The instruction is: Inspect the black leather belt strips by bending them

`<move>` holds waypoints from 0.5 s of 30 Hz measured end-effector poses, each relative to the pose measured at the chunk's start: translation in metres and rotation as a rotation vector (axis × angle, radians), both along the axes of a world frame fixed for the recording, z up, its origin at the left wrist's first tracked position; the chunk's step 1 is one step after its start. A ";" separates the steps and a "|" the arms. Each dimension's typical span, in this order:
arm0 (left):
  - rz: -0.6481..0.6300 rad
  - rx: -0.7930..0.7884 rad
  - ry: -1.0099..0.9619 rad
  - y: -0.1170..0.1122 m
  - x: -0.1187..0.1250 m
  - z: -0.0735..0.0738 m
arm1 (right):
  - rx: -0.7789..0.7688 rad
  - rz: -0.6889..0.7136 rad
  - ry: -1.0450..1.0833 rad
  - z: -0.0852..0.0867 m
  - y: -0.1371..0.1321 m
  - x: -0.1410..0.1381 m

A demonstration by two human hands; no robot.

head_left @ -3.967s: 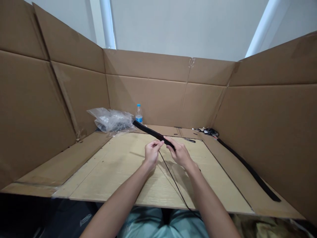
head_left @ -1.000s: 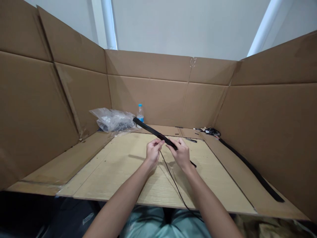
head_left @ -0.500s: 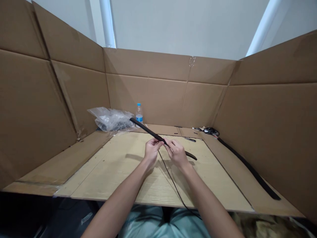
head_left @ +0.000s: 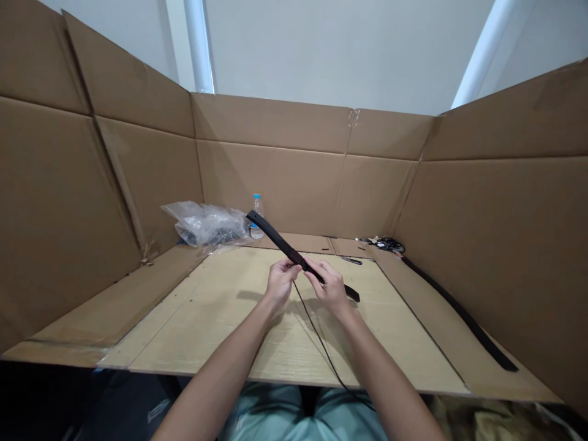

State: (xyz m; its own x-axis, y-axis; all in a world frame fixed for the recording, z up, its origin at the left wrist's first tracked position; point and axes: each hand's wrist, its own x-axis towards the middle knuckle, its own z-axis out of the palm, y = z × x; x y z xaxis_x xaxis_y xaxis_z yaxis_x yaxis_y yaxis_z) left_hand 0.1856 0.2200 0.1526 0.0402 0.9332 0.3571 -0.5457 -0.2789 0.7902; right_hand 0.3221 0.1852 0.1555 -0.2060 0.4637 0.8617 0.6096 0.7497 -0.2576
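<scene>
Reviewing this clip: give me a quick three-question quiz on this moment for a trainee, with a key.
1. True or false: the clear plastic bag lies beside the water bottle.
2. What do the left hand and right hand both grip?
3. Fill in the blank: a second black strip lies to the person's ____ of the board.

Key:
1. True
2. The flat black strip
3. Right
</scene>
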 end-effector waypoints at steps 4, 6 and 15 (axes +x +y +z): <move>0.026 0.030 0.062 0.001 0.001 -0.002 | 0.013 -0.116 0.000 -0.003 0.002 0.001; 0.029 0.039 0.070 0.000 0.001 -0.003 | 0.008 -0.168 -0.027 -0.004 0.003 0.002; 0.114 -0.009 0.045 -0.001 0.003 -0.004 | 0.031 -0.288 -0.182 0.008 0.002 -0.005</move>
